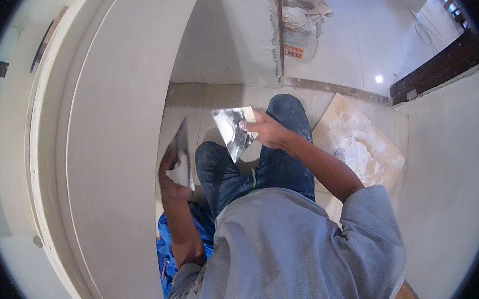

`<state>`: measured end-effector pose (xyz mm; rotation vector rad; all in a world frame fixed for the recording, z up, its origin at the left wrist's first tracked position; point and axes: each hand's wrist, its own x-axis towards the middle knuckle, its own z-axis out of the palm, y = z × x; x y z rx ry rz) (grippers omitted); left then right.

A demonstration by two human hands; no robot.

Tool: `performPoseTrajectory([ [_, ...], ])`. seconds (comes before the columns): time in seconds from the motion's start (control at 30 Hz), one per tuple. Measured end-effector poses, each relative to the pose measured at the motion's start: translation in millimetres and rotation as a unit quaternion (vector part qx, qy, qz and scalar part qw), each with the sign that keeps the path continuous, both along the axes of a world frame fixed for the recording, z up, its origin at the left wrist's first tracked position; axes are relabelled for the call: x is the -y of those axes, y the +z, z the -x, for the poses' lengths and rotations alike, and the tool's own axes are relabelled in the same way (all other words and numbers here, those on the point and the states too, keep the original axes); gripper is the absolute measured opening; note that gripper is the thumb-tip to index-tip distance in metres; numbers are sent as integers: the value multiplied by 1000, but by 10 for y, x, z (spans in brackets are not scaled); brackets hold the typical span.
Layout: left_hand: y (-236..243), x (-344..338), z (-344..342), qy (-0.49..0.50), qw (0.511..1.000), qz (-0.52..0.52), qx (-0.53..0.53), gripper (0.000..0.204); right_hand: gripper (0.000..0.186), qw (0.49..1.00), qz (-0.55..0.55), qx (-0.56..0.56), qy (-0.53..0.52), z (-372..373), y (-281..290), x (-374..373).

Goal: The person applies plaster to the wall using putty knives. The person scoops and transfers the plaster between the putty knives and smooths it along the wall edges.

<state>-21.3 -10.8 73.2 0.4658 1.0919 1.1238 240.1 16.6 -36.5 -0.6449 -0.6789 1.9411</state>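
Observation:
My left hand [170, 174] grips a dark flat putty blade [182, 148] with white filler on it, held edge-on close to a tall pale curved panel [107, 159] at my left. In front of my knees, my right hand [267, 131] holds a wide shiny metal scraper [232, 130] smeared with white filler. My jeans [263, 164] are speckled with white, and I crouch over the floor.
A square board [361, 141] caked with white filler lies on the floor at my right. A crumpled sack [300, 20] leans against the wall ahead. Blue sheeting [166, 249] lies under my left arm. A dark wooden ledge [439, 66] runs at the upper right.

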Motion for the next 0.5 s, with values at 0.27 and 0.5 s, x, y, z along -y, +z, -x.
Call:
performPoseTrajectory([
  [0.27,-310,246,721,151,984,17,-94,26,26,934,194,-169,-248,319,-482,-686],
  [0.5,-84,470,772,185,979,30,-83,29,25,927,183,-105,-310,805,-466,-1594],
])
